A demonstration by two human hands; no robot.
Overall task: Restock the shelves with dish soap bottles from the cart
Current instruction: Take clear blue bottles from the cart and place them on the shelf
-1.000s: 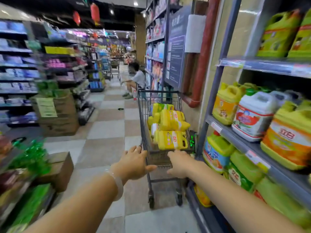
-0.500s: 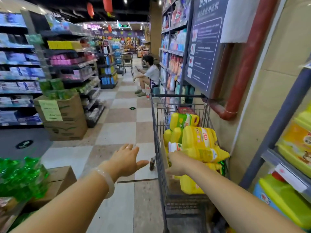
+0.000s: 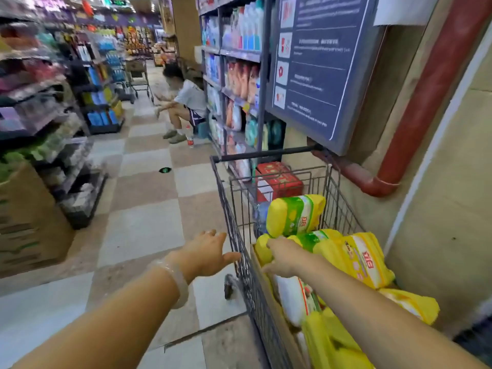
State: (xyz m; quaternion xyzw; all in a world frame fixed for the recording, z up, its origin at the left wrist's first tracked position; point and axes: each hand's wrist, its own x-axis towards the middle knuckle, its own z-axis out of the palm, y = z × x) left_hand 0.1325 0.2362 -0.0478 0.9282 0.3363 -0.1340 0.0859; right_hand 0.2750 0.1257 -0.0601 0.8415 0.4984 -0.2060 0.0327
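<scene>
Head view: you are reaching your right hand (image 3: pixel 283 258) onto a yellow bottle (image 3: pixel 269 251) at 5 o'clock in the cart (image 3: pixel 241 243), grip unclear; left hand (image 3: pixel 206 251) is hovering open; next, lifting it shelfward.

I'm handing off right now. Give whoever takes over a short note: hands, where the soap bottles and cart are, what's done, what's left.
Left hand: open, fingers spread, thumb at the near left edge of the cart, holding nothing.
Right hand: reaching into the cart, on the handle end of a yellow dish soap bottle; whether the fingers have closed on it cannot be told.
Bottles: yellow ones piled in the cart, one lying on top, more lower down.
Cart stands against the wall on the right; the target shelves are out of view.
Done: no bottle lifted yet.
Left: lift the bottles out and shelve them one by one.
</scene>
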